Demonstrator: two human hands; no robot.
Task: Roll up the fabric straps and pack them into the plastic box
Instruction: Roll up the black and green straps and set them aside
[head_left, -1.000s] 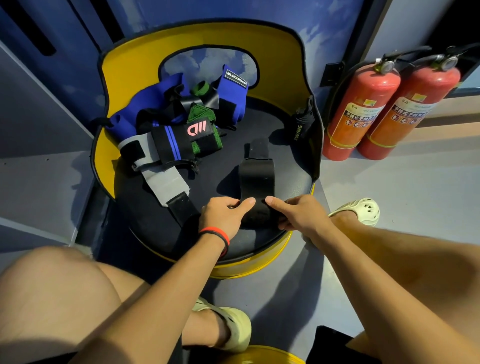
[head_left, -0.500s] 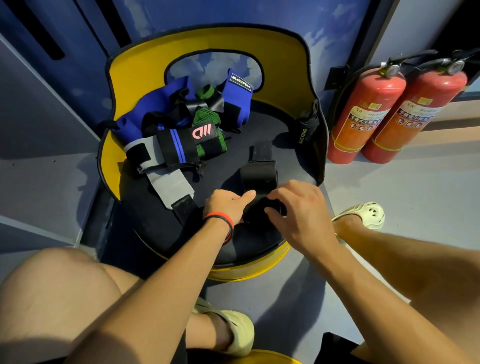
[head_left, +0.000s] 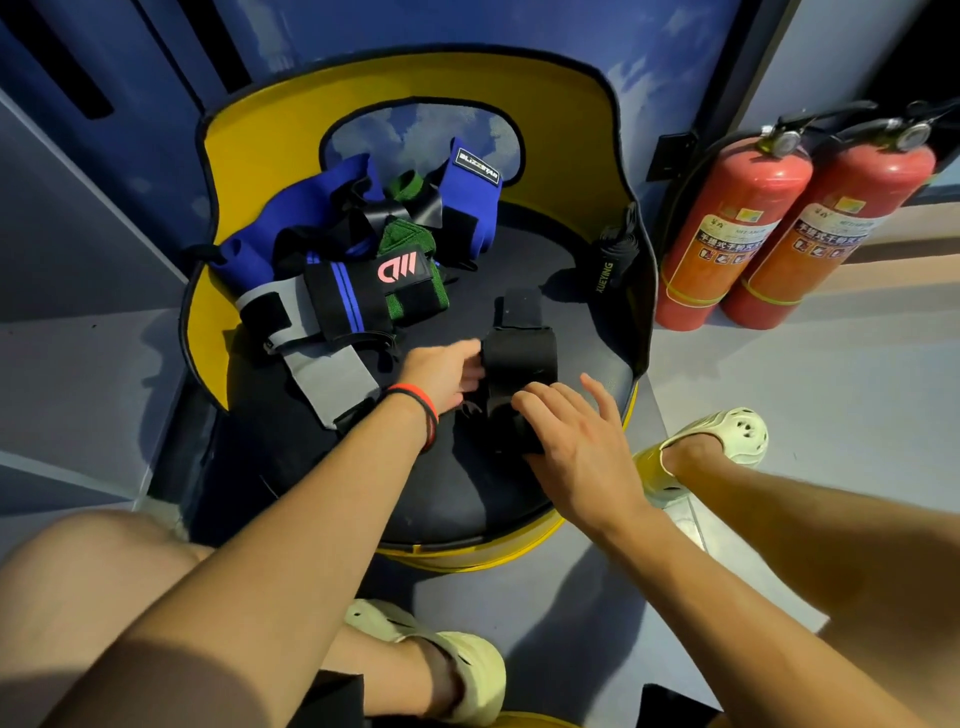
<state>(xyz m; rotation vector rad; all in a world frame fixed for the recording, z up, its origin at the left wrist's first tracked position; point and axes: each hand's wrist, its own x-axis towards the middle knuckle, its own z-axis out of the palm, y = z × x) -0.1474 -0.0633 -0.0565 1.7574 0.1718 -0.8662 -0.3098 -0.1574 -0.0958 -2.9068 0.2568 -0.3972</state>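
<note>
Rolling seems underway: the black strap (head_left: 519, 358) lies by the front edge of the seat (head_left: 587, 358), long axis running away from me. My right hand (head_left: 576, 447) presses its near end with straight fingers, and my left hand (head_left: 441, 374) touches its left side, grip unclear.

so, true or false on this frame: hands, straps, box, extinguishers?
1. Both the left hand and the right hand touch the black strap. True.
2. The two fire extinguishers stand left of the yellow chair. False: they stand on its right.
3. The plastic box sits on the chair beside the straps. False: no plastic box is in view.
4. A blue strap lies farther from the person than the black strap. True.
5. The left wrist wears a red and black band. True.
</note>
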